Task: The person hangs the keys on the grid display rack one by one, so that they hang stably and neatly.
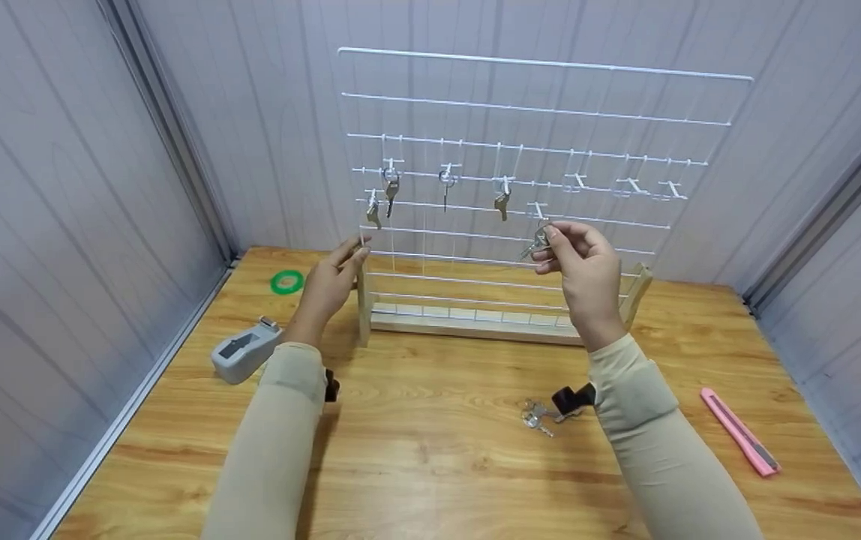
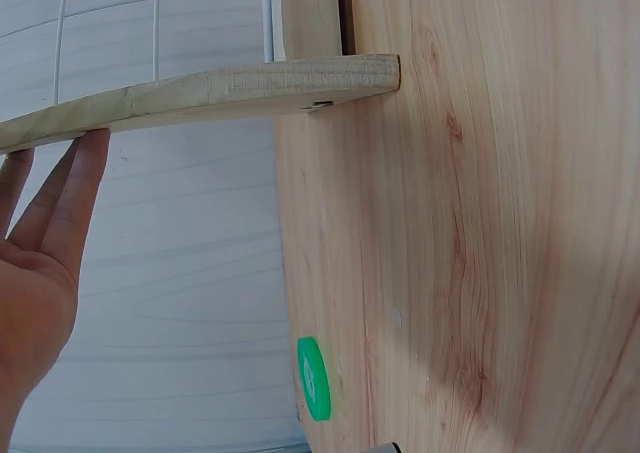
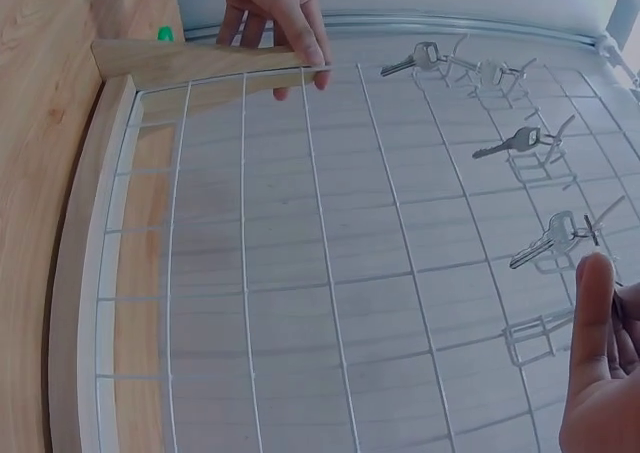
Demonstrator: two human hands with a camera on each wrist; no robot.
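A white wire grid rack stands in a wooden base, several keys hanging from its hooks, among them one key near the middle. My left hand grips the rack's wooden side post, thumb on one face and fingers on the other. Just below a bare lower hook, my right hand pinches a key with a ring between thumb and fingers. In the right wrist view that hand hides the pinched key, and a hung key shows close to its thumb.
Loose keys lie on the wooden table near my right wrist. To the left are a grey tape dispenser and a green tape roll. A pink utility knife lies at right. Unused hooks project at upper right.
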